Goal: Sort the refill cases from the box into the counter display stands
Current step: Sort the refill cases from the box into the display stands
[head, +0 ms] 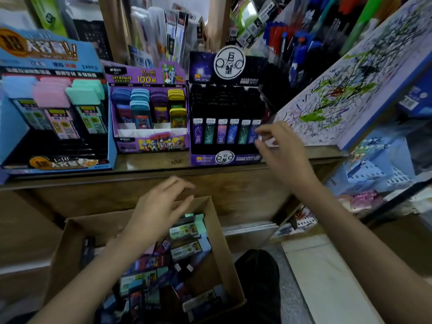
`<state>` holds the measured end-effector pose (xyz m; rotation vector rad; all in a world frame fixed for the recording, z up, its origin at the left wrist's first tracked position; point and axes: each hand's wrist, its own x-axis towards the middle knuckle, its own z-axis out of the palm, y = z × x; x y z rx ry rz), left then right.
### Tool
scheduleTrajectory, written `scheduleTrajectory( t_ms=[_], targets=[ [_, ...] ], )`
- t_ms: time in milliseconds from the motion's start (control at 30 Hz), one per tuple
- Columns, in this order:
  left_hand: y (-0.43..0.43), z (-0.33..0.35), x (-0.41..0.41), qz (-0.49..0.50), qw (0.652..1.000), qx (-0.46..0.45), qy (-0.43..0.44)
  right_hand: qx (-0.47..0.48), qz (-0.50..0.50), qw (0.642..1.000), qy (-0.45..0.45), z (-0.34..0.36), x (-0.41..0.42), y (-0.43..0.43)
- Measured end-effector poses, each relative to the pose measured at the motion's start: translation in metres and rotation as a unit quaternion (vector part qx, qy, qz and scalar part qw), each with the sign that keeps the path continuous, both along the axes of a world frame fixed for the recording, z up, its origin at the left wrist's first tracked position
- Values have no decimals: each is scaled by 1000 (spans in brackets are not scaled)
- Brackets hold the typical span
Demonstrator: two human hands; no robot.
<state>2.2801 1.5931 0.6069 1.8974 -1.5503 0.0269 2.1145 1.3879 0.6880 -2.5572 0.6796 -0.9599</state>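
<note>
Single head-worn wide-angle view, facing forward and down, near above box (pixel 70 249) and counter (pixel 149 161)

Over on the right, a white sloping board covered in black, green and red pen scribbles (pixel 339 90) leans out over the brown wooden desk (pixel 149 161). Behind it, upright blue and red pens (pixel 287 40) are packed tight, with bright green ones (pixel 364 17) angled above. At the back hang clear plastic packets (pixel 163 26), just beside a plain wooden post (pixel 216 22). Lower right, pale blue perforated plastic baskets (pixel 374 169) sit on a shelf behind a black metal rail (pixel 397 197). Down on the floor there's a black rounded shape (pixel 259 277), hard to make out, next to a pale cream panel (pixel 322 277).
</note>
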Motion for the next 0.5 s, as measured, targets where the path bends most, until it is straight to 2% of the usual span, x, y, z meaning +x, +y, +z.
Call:
scheduleTrajectory(
  t_ms=[133,233,367,500],
  targets=[
    [31,-65,3,32,988,129,78,114,65,988,84,-79,-10,43],
    [37,-112,3,60,968,198,144,240,12,955,171,-154,-3,66],
    [25,-158,1,75,954,250,148,400,-82,892,194,-216,12,81],
    [0,-181,8,100,958,240,122,417,-115,881,189,-236,15,85]
  ],
)
